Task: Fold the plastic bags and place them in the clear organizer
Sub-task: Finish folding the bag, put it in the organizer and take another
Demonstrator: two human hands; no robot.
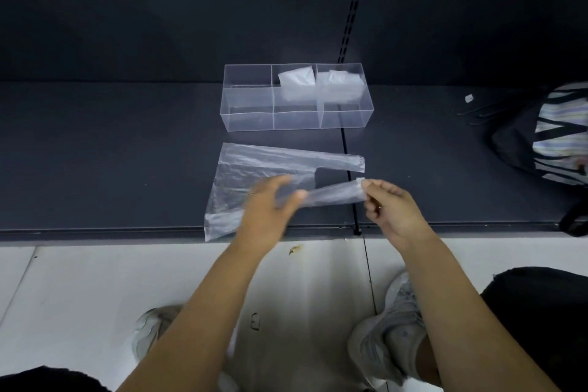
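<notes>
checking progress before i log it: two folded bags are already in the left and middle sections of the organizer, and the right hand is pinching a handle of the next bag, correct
Wrong on the sections. In the head view, one folded bag sits in the clear organizer's middle section and the other folded bag in its right one; the left holds none. The right hand does pinch a handle of the next bag.
</notes>
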